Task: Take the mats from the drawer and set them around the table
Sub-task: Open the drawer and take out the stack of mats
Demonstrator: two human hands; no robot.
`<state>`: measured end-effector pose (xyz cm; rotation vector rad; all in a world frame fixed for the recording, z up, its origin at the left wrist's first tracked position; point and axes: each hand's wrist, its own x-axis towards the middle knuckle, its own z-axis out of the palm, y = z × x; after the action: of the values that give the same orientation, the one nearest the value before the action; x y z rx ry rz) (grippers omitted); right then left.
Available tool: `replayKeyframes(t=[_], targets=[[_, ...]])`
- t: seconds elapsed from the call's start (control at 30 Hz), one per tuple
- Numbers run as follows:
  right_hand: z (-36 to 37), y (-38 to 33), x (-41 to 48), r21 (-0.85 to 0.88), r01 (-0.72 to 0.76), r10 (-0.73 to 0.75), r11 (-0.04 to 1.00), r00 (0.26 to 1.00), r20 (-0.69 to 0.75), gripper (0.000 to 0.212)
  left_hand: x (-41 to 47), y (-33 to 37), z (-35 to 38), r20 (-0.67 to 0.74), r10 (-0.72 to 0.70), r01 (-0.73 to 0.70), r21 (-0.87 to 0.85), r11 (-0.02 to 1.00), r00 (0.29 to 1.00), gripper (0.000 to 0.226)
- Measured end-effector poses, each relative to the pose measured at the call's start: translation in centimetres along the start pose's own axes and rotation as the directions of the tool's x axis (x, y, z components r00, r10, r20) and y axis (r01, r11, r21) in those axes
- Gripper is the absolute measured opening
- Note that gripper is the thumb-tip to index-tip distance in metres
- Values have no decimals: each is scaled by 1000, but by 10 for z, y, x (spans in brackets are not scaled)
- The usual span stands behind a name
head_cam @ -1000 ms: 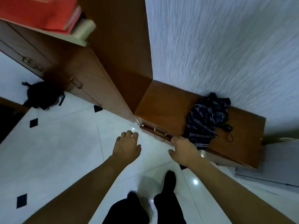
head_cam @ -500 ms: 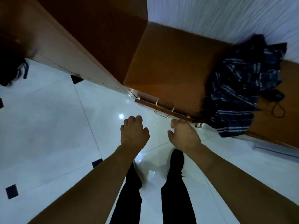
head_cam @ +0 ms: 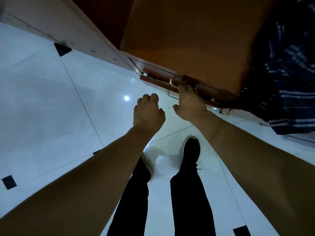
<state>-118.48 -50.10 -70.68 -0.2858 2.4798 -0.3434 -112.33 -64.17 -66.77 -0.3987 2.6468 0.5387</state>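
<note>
A low wooden cabinet [head_cam: 187,40] stands ahead, and its top drawer front [head_cam: 156,83] sticks out slightly. My right hand [head_cam: 189,104] reaches over that drawer front, fingers hooked at its brass handle [head_cam: 171,80]; the fingertips are hidden in shadow. My left hand [head_cam: 148,111] hangs over the floor just left of it, fingers loosely curled, holding nothing. A second brass handle [head_cam: 225,111] shows on the drawer below. No mats are visible.
A dark plaid cloth [head_cam: 286,74] hangs over the cabinet's right end. A tall wooden cupboard [head_cam: 68,23] runs along the left. Glossy white floor tiles [head_cam: 51,99] with small black insets lie below, and my black shoe [head_cam: 191,150] stands close to the cabinet.
I have stepped in and leaned toward the cabinet. My right hand moved forward from the air onto the top drawer's handle. My left hand stayed beside it, empty.
</note>
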Motion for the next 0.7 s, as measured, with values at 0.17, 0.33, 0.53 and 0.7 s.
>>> replayKeyframes(t=[0.17, 0.33, 0.53, 0.7], targets=[[12, 10, 9, -43, 25, -29, 999, 997, -77, 77, 32, 6, 14, -2, 158, -158, 1, 988, 988, 45], [17, 17, 10, -36, 73, -77, 997, 986, -149, 59, 71, 30, 27, 34, 296, -298, 94, 950, 955, 51], [23, 13, 6, 47, 47, -38, 998, 983, -177, 56, 81, 27, 34, 79, 342, -351, 225, 909, 936, 55], [36, -2, -12, 128, -36, 63, 991, 974, -220, 42, 54, 16, 37, 120, 383, -401, 266, 876, 916, 42]])
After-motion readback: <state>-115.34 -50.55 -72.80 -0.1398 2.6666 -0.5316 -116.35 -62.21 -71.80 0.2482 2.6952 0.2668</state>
